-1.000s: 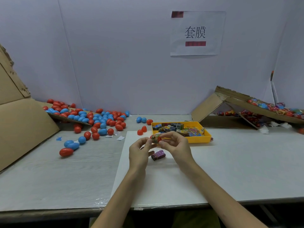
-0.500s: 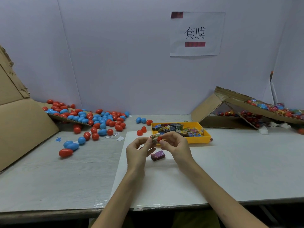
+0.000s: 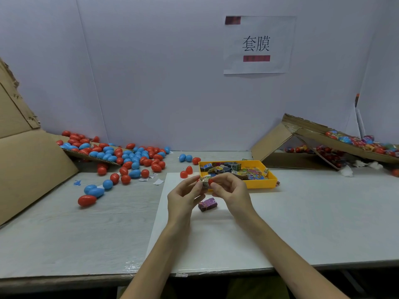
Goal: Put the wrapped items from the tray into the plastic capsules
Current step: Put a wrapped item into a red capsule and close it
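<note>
Where they meet mid-frame, left hand point(image 3: 183, 196) and right hand point(image 3: 232, 190) pinch a wrapped item point(image 3: 205, 183).
Red capsule point(image 3: 211, 181) touching it.

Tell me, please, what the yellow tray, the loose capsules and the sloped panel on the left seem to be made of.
The yellow tray looks like moulded plastic: uniform colour, smooth thin walls. The capsules are probably hard plastic with a glossy finish, since bright highlights sit on their rounded shells. The sloped panel looks like cardboard: matte brown, with ragged torn edges higher up.
</note>
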### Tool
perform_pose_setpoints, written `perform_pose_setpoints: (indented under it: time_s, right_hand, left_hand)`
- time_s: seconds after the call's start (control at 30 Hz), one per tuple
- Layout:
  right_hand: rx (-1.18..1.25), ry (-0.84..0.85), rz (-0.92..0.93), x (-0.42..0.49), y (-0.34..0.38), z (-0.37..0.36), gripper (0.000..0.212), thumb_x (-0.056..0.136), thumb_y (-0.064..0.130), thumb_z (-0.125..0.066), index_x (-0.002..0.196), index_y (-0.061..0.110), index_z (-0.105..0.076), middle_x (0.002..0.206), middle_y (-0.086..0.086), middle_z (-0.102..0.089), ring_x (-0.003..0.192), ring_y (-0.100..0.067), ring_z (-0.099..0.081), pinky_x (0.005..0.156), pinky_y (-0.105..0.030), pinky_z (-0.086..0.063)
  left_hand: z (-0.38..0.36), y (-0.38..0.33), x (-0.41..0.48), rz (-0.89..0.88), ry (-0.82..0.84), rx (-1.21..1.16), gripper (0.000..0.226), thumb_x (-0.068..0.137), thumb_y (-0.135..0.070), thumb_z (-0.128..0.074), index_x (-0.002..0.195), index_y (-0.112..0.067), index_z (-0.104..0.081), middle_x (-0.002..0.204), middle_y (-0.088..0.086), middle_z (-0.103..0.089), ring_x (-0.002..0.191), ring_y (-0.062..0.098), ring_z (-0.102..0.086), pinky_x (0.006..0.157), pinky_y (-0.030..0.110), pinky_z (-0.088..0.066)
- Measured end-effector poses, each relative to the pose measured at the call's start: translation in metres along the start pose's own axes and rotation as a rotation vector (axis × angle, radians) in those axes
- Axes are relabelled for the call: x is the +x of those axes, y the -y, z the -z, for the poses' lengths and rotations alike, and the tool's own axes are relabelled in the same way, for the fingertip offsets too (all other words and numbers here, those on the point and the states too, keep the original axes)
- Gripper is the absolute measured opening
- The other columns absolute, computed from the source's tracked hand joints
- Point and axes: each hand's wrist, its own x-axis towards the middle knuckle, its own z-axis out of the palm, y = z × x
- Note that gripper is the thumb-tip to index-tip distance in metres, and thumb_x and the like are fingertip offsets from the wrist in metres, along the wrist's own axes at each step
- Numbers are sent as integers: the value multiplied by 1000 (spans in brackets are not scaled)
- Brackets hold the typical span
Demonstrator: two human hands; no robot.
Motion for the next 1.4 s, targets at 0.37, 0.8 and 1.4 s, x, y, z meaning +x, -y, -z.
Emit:
perform_pose_setpoints:
  time_s: [0.37,0.8,1.4]
  right_hand:
    - [-68,9,51,1,-3,-1,11,93,7,-64,91,18,-63,94,-4,-72,86,-17,-72,72,-28,-60]
    - [-99,-17,-18,1,1,-1,8,86,23,-74,93,21,-70,91,0,-73,88,-14,-69,78,-27,-59]
    - [108,1,-31,2,1,5,30,68,27,-80,85,7,-67,85,-10,-75,86,-28,-73,79,-38,-60]
  left_hand:
    - [0,2,0,-76,-5,51,19,84,-20,-76,99,-30,-70,96,-8,-75,91,15,-74,67,19,-56]
    - [-4,6,-4,-320,60,355,27,82,-14,-79,92,-35,-65,87,-37,-65,86,-15,-63,61,4,-47]
    - [-2,2,-3,-94,57,95,16,88,-14,-72,101,-22,-75,95,-4,-77,88,17,-75,72,21,-58]
